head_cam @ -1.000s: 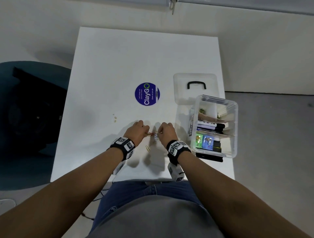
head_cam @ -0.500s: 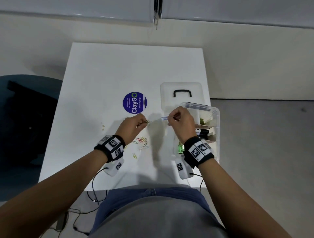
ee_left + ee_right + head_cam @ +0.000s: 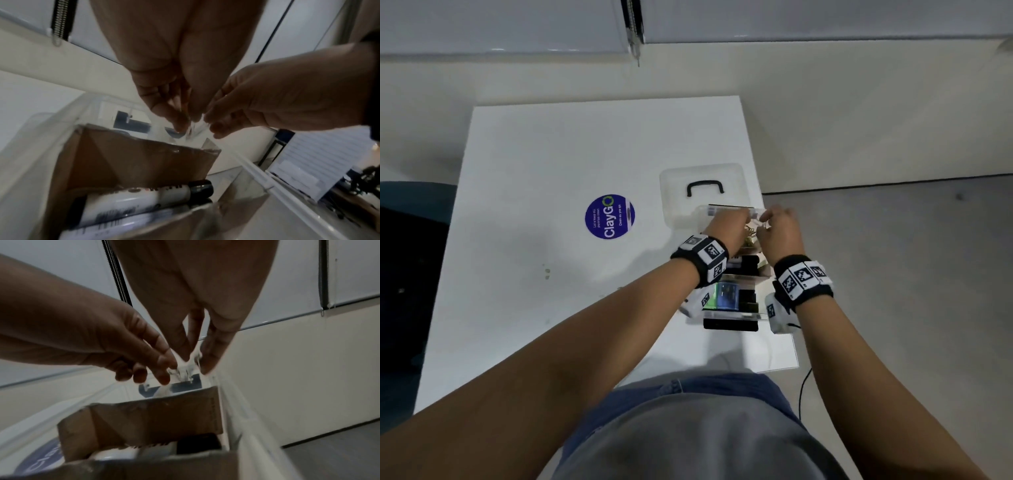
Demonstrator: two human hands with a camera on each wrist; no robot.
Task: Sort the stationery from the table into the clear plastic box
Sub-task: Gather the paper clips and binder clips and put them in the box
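The clear plastic box [image 3: 729, 313] stands at the table's right edge. Both my hands hover over its far compartment, fingertips pointing down and nearly touching. My left hand [image 3: 743, 219] and right hand [image 3: 767, 222] each pinch paper clips [image 3: 751, 234]. In the left wrist view the paper clips [image 3: 193, 128] are pale blurred streaks between the left hand [image 3: 179, 123] and the right fingertips [image 3: 213, 128]. In the right wrist view the paper clips [image 3: 189, 365] hang at my right hand [image 3: 193, 363]. A brown cardboard divider [image 3: 144, 162] and markers [image 3: 133, 199] lie just below.
The box's lid [image 3: 702, 178] with a black handle lies just behind the box. A round purple sticker [image 3: 609, 216] is on the white table [image 3: 551, 154]. Coloured items [image 3: 727, 296] fill the near compartment. A dark chair [image 3: 410, 274] stands left of the table.
Both hands lifted off the pile of clips on the table and moved right and forward, carrying clips. They are now over the box's far compartment.
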